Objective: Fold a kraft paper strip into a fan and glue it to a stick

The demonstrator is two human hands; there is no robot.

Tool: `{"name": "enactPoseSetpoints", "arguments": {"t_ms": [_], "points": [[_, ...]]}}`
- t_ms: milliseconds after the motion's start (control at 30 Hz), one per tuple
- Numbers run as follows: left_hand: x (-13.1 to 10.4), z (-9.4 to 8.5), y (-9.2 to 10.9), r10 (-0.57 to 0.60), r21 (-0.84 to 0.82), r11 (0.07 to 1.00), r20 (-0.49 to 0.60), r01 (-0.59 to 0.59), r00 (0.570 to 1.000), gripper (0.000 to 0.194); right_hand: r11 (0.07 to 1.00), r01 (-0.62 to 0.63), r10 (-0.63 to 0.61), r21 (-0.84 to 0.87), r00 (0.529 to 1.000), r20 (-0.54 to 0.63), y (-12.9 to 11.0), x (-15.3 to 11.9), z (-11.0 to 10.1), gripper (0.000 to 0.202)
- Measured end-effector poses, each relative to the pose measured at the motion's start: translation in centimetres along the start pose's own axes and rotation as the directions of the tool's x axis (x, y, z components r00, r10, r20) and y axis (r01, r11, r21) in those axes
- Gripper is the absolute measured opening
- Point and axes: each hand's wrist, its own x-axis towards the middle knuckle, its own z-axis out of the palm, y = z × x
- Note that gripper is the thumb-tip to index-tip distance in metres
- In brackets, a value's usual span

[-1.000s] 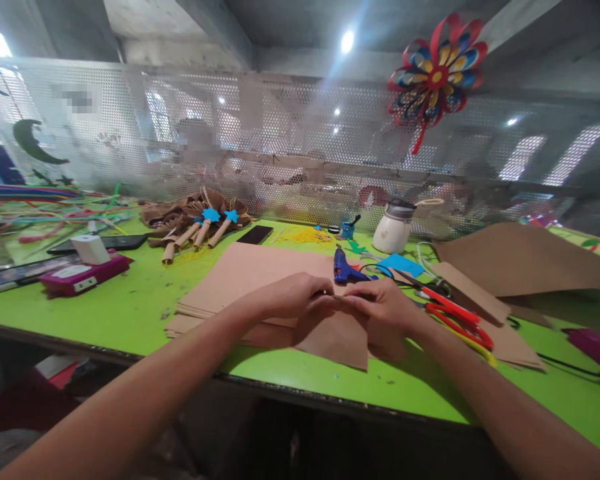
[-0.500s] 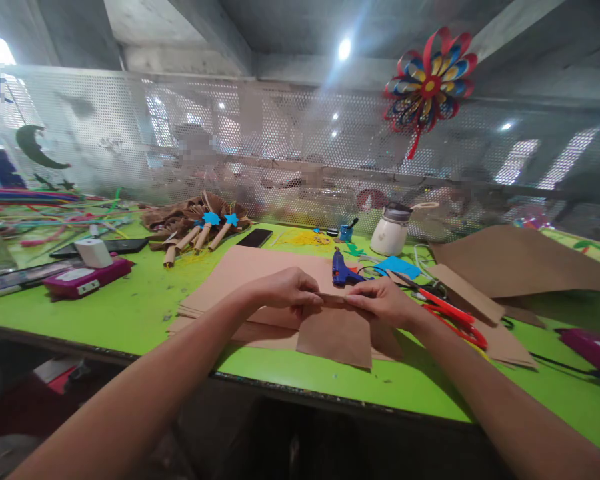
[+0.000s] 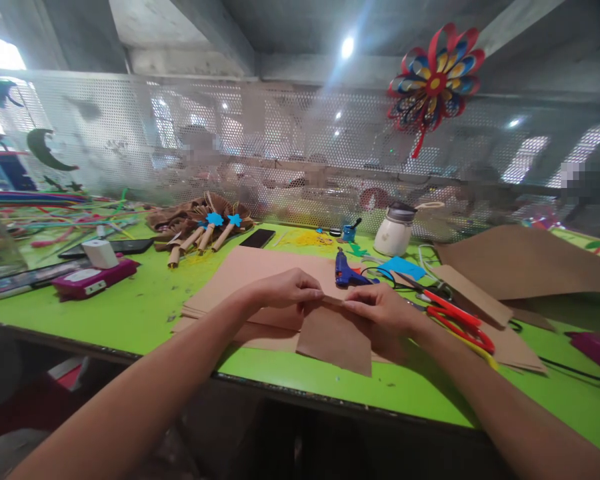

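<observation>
A brown paper piece [image 3: 336,341] hangs down toward the table's front edge, its upper edge folded or rolled into a narrow strip. My left hand [image 3: 291,290] pinches the left end of that strip, and my right hand [image 3: 377,308] pinches the right end. Beneath both hands lies a stack of light brown sheets [image 3: 250,270] on the green table [image 3: 150,320]. Just behind my right hand, a blue glue gun [image 3: 349,272] rests on the sheets.
Red-handled scissors [image 3: 460,320] lie right of my right hand, near brown paper [image 3: 520,263] and a white jar [image 3: 394,232]. Behind left are rolled paper pieces with blue shapes [image 3: 207,233], a black phone [image 3: 257,239] and a purple power strip [image 3: 96,279].
The view has shifted slightly, so the surroundings sit a little further right. Both hands keep their pinch, and the strip tilts slightly more down toward the right.
</observation>
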Motion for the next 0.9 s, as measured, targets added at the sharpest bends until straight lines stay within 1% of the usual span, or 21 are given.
{"name": "enactPoseSetpoints", "arguments": {"t_ms": [133,233,367,467,533,600,667,700,767,800,833,867,900], "points": [[0.1,0.1,0.3,-0.011,-0.077,0.997,0.03,0.013,1.0,0.036,0.997,-0.017,0.017,0.069,1.0,0.001,0.0,-0.1,0.0,0.025],[0.1,0.2,0.5,-0.028,-0.102,0.994,0.006,0.029,1.0,0.034,0.997,-0.027,0.028,0.071,1.0,-0.013,-0.1,-0.2,-0.1,0.027],[0.3,0.5,0.3,-0.02,-0.054,0.998,-0.075,0.016,0.997,0.033,0.999,-0.012,0.013,0.039,1.0,-0.02,-0.5,-0.2,0.2,0.025],[0.3,0.6,-0.1,-0.027,-0.011,1.0,-0.081,0.026,0.996,0.034,0.999,-0.002,0.002,0.045,1.0,0.002,-0.7,-0.2,0.3,0.023],[0.3,0.5,-0.3,-0.034,-0.011,0.999,-0.082,0.033,0.996,0.034,0.996,-0.016,0.015,0.089,1.0,0.005,-0.5,-0.1,0.2,0.024],[0.3,0.3,-0.4,-0.03,-0.04,0.999,-0.094,0.026,0.995,0.034,0.982,-0.051,0.058,0.181,0.998,-0.03,-0.2,-0.1,0.1,0.026],[0.2,0.1,-0.5,-0.02,-0.094,0.996,-0.106,0.01,0.994,0.035,0.934,-0.078,0.108,0.348,0.992,-0.067,0.2,-0.1,-0.2,0.028],[0.1,0.0,-0.5,-0.012,-0.132,0.991,-0.111,-0.002,0.994,0.035,0.889,-0.081,0.127,0.452,0.989,-0.073,0.4,-0.1,-0.3,0.03],[0.0,0.0,-0.4,0.01,-0.228,0.973,-0.128,-0.039,0.992,0.036,0.766,-0.077,0.159,0.639,0.985,-0.072,0.5,0.0,-0.4,0.033],[-0.1,0.1,-0.3,0.018,-0.293,0.954,-0.136,-0.057,0.99,0.035,0.71,-0.078,0.177,0.699,0.982,-0.07,0.5,0.0,-0.4,0.034],[-0.1,0.2,-0.2,0.022,-0.363,0.929,-0.137,-0.071,0.99,0.034,0.675,-0.085,0.192,0.733,0.979,-0.063,0.3,-0.1,-0.4,0.034],[-0.1,0.5,0.0,0.022,-0.435,0.897,-0.128,-0.076,0.992,0.033,0.661,-0.098,0.199,0.744,0.979,-0.047,0.0,-0.1,-0.4,0.034],[0.0,0.7,0.2,0.018,-0.507,0.859,-0.111,-0.072,0.994,0.032,0.667,-0.115,0.195,0.736,0.981,-0.024,-0.4,-0.3,-0.4,0.038]]}}
